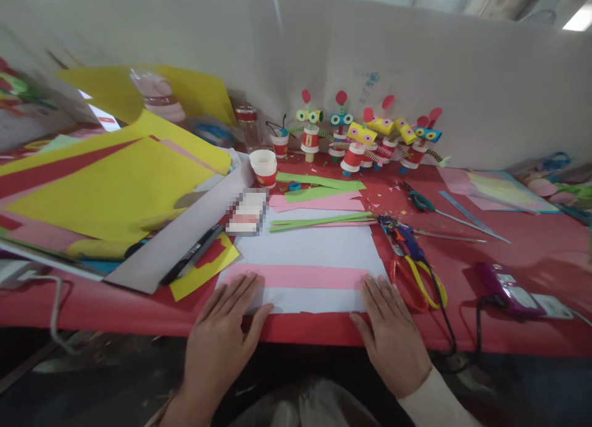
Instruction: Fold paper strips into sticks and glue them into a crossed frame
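Observation:
A pink paper strip [305, 276] lies flat across a white sheet [314, 248] in front of me. My left hand [226, 328] rests palm down with its fingertips on the strip's left end, fingers stretched out. At the strip's right end, my right hand [393, 328] lies flat too, fingers extended, near the handles of the red and yellow scissors [419, 282]. Narrow green strips [319, 222] lie across the upper part of the white sheet. Wider green paper [324, 183] and pink pieces [319, 201] lie just beyond it.
Several paper-cup figures [358, 146] stand along the wall, beside a paper cup [263, 168]. On the left are yellow sheets [106, 187] and a black pen [192, 254]. To the right lie green-handled pliers [419, 199], a ruler [474, 216] and a purple device [509, 291] with a cord.

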The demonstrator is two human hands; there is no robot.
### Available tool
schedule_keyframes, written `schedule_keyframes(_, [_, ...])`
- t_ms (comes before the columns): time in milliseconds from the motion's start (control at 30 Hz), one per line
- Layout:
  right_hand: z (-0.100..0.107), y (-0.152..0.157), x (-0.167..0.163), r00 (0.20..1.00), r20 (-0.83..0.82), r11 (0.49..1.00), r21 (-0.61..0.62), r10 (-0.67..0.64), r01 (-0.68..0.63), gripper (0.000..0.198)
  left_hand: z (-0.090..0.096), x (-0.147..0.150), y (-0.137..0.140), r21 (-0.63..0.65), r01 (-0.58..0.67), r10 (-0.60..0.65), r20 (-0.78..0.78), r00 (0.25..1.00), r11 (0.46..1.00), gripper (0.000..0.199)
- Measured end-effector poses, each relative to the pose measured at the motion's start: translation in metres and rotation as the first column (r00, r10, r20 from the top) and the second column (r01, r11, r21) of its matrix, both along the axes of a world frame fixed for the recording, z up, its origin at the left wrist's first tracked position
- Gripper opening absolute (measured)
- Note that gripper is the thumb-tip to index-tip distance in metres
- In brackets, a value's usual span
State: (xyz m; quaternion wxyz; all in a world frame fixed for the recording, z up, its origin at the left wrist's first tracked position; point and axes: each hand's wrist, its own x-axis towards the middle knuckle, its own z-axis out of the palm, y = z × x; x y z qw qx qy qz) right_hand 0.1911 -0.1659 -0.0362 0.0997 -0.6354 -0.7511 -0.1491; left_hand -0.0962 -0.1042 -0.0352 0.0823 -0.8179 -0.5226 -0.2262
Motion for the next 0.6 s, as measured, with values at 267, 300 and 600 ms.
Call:
schedule_keyframes(267, [0.003, 0.011, 0.009, 0.994, 0.010, 0.984, 0.135, 0.113, -0.113, 0.036, 0.005, -0.011, -0.004, 0.023, -0.074, 0.074, 0.000, 0.997, 0.997, 0.044])
schedule_keyframes(300, [0.003, 0.017, 0.010, 0.992, -0.004, 0.980, 0.152, 0.129, -0.127, 0.029, 0.005, -0.012, -0.002, 0.026, -0.067, 0.067, -0.004, 0.998, 0.997, 0.041])
schedule_keyframes(600, [0.010, 0.071, 0.025, 0.945, -0.297, 0.985, -0.053, 0.139, -0.161, 0.026, 0.005, -0.022, -0.012, 0.087, -0.037, 0.013, 0.254, 0.967, 0.996, 0.039])
